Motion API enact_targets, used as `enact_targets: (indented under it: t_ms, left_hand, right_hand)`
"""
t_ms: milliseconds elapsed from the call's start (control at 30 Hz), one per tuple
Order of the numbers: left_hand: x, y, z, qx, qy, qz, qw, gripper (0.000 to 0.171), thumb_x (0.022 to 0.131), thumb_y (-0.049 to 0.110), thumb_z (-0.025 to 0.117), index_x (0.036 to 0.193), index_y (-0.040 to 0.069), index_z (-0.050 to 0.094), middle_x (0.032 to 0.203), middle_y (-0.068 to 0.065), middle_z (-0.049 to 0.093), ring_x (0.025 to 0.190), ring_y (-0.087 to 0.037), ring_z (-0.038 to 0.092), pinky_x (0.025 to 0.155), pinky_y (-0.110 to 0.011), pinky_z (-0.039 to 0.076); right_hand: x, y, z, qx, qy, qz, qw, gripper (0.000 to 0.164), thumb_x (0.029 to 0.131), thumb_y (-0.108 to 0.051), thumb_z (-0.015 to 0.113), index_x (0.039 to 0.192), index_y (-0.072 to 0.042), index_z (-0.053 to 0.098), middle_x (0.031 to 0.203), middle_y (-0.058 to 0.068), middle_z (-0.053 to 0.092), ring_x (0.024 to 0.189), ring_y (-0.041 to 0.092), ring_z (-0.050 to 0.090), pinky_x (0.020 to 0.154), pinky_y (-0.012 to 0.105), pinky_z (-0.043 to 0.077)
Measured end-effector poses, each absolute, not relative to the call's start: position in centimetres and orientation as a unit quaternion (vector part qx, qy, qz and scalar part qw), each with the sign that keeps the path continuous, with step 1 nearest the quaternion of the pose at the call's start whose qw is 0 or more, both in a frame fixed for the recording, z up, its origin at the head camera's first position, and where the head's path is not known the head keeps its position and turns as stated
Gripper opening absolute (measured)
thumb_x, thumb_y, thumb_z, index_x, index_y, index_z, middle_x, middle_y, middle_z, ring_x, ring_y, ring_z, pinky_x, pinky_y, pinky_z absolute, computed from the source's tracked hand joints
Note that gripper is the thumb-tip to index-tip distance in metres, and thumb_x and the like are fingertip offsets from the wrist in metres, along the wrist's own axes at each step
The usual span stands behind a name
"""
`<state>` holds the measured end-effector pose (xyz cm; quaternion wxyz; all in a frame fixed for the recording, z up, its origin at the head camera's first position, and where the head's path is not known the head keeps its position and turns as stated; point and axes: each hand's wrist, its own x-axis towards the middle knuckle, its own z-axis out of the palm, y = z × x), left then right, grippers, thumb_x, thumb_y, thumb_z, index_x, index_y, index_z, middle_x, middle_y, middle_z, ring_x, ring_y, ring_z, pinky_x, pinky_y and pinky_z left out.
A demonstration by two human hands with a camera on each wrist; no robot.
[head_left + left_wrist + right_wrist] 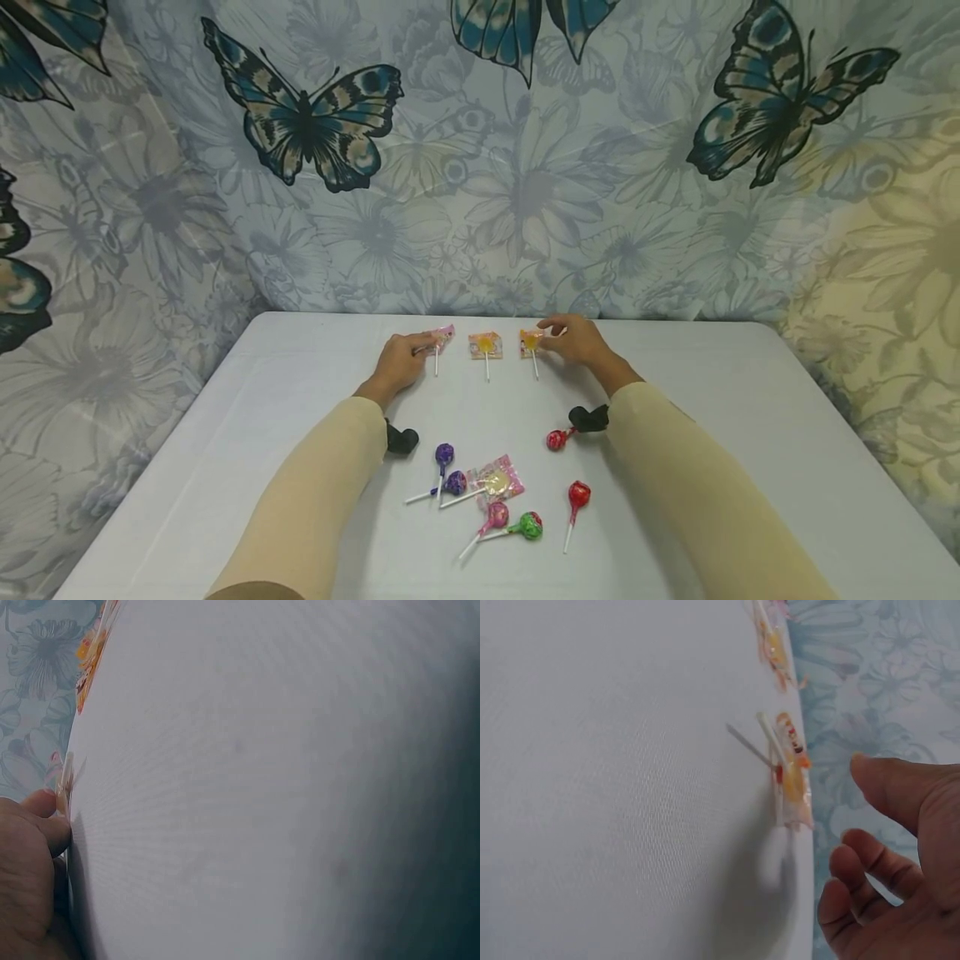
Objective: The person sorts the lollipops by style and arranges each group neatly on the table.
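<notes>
Three flat lollipops in clear printed wrappers lie in a row at the table's back, sticks toward me. At the left end, my left hand [402, 360] pinches the wrapper edge of the pink-wrapped lollipop [444, 337]; thumb and finger meet on it in the left wrist view. An orange lollipop [486, 345] lies in the middle of the row. My right hand [576, 339] is beside the right-end orange lollipop [531, 342]. In the right wrist view its fingers are spread and loosely bent, with a gap between them and that lollipop's wrapper [793, 784].
Nearer me on the white table [697, 358] lie two purple lollipops [445, 454], a pink-wrapped flat one [498, 481], a pink ball one [497, 514], a green one [531, 525] and two red ones [579, 493]. A butterfly-patterned wall covering [540, 200] stands behind the table.
</notes>
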<state>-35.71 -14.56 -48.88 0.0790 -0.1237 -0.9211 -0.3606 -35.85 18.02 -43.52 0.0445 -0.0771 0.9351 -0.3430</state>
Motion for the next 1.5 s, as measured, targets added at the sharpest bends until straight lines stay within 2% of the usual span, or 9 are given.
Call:
enact_targets:
  t_ms: [200, 300, 567, 833, 1133, 1500]
  left_hand:
    - [-35.6, -14.4, -48.9, -0.118, -0.923, -0.360, 0.073, 0.029, 0.091, 0.001, 0.060, 0.117, 0.007, 0.069, 0.126, -0.003, 0.061, 0.124, -0.029, 0.050, 0.106, -0.040, 0.032]
    - [-35.6, -14.3, -48.8, -0.118, -0.923, -0.359, 0.071, 0.029, 0.091, 0.000, 0.059, 0.117, 0.007, 0.069, 0.126, -0.004, 0.061, 0.124, -0.030, 0.050, 0.106, -0.040, 0.032]
    - [-35.5, -14.4, -48.7, -0.116, -0.922, -0.364, 0.066, 0.030, 0.091, 0.000, 0.058, 0.118, 0.007, 0.069, 0.127, -0.004, 0.061, 0.124, -0.030, 0.050, 0.106, -0.041, 0.032]
    - [-35.4, -14.4, -48.8, -0.113, -0.923, -0.361, 0.067, 0.030, 0.091, 0.001, 0.058, 0.119, 0.007, 0.069, 0.127, -0.002, 0.061, 0.123, -0.033, 0.049, 0.106, -0.042, 0.031]
    - [-35.5, -14.6, -48.8, -0.107, -0.925, -0.360, 0.062, 0.029, 0.092, 0.003, 0.059, 0.119, 0.010, 0.069, 0.128, -0.003, 0.061, 0.124, -0.032, 0.049, 0.107, -0.043, 0.031]
    - [-35.4, -14.4, -48.7, -0.115, -0.924, -0.359, 0.064, 0.030, 0.092, 0.002, 0.058, 0.119, 0.007, 0.068, 0.128, -0.003, 0.060, 0.126, -0.032, 0.047, 0.107, -0.043, 0.029]
  right_hand:
    - [-34.7, 18.6, -42.9, -0.086, 0.936, -0.340, 0.029, 0.040, 0.089, -0.023, 0.069, 0.126, -0.009, 0.064, 0.111, 0.014, 0.058, 0.100, 0.032, 0.056, 0.073, 0.041, 0.048]
    - [-33.9, 18.9, -42.4, -0.095, 0.934, -0.343, 0.012, 0.041, 0.089, -0.023, 0.070, 0.126, -0.009, 0.063, 0.111, 0.014, 0.058, 0.099, 0.032, 0.057, 0.076, 0.043, 0.047]
    - [-31.3, 18.9, -40.4, -0.124, 0.921, -0.369, -0.032, 0.041, 0.087, -0.021, 0.073, 0.126, -0.010, 0.064, 0.113, 0.018, 0.059, 0.092, 0.028, 0.057, 0.068, 0.040, 0.049]
    - [-28.1, 18.6, -38.5, -0.183, 0.900, -0.386, -0.088, 0.039, 0.085, -0.018, 0.075, 0.123, -0.011, 0.066, 0.106, 0.008, 0.059, 0.086, 0.023, 0.057, 0.066, 0.039, 0.048]
    - [-24.5, 18.0, -36.5, -0.245, 0.875, -0.397, -0.132, 0.039, 0.082, -0.013, 0.078, 0.120, -0.011, 0.067, 0.100, 0.000, 0.056, 0.083, 0.020, 0.050, 0.066, 0.033, 0.047]
    - [-21.1, 17.4, -37.1, -0.284, 0.846, -0.424, -0.157, 0.039, 0.080, -0.009, 0.080, 0.117, -0.014, 0.069, 0.104, -0.006, 0.057, 0.083, 0.014, 0.048, 0.068, 0.033, 0.047]
